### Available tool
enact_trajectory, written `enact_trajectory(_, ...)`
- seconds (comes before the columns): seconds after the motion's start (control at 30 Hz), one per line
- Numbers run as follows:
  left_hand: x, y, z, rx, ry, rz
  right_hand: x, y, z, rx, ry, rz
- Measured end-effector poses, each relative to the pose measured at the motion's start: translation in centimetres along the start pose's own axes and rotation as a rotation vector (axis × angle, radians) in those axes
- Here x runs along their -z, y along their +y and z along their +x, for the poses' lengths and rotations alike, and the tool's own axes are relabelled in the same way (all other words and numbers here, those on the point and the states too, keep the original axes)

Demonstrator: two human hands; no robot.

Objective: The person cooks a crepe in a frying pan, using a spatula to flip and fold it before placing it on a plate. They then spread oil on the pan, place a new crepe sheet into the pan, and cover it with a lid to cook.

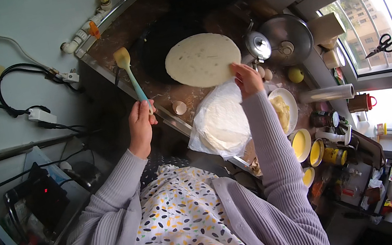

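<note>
My left hand grips the pale teal handle of a silicone kitchen brush or spatula, its yellowish head pointing away from me. In my right hand, the near right edge of a round, pale flatbread is pinched between thumb and fingers. The flatbread lies over or on a dark round pan; whether it rests fully there I cannot tell. Closer to me, a stack of pale dough rounds sits in clear plastic, partly behind my right forearm. An eggshell lies left of this stack.
Right of the pan stand a small metal pot, a glass lid, eggs and a green fruit. A plate of folded food and bowls of yellow liquid line the counter. Cables hang at left.
</note>
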State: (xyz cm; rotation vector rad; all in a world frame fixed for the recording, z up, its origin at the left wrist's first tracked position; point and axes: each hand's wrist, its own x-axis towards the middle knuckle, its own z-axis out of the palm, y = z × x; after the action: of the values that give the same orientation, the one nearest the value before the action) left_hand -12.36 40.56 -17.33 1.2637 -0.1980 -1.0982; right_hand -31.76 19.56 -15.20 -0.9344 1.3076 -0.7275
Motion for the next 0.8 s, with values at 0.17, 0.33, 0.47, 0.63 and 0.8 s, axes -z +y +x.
enact_trajectory(0.17, 0.9, 0.9, 0.2, -0.089, 0.015, 0.008, -5.0, 3.4, 7.0, 0.067, 0.078, -0.187)
enact_trajectory(0.33, 1.7, 1.4, 0.0, -0.077, 0.026, 0.038, -7.9, 4.3, 8.9, -0.037, 0.196, -0.366)
enact_trajectory(0.47, 2.3, 1.5, 0.1, -0.072, 0.041, 0.024, -8.2, 4.2, 8.0, -0.063, 0.186, -0.606)
enact_trajectory(0.63, 1.8, 1.3, 0.6, -0.083, -0.001, 0.02, -6.6, 5.2, 9.5, -0.154, 0.101, -0.868)
enact_trajectory(0.8, 1.4, 1.2, 0.6, -0.095, -0.021, 0.029, -6.1, 4.7, 8.6, -0.149, 0.026, -0.952)
